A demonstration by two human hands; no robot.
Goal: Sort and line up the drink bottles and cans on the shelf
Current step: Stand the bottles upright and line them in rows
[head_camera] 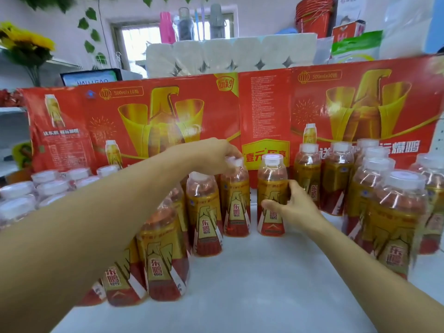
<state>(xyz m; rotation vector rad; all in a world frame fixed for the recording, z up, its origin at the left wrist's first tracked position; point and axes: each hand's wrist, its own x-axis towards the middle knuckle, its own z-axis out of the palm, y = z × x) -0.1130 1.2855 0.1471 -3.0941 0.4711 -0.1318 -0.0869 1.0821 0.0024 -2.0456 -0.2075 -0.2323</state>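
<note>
It looked like a small shop. Dozens of identical gold-and-red drink bottles (272,195) stood massed on a white shelf (252,284) before red printed drink cartons (149,121) marked as multipacks. Behind them sat wrapped packs of toilet rolls (230,56), stacked red buckets (314,15) and plastic flasks (167,27), with a lit till-type screen (92,76) to the left.
</note>
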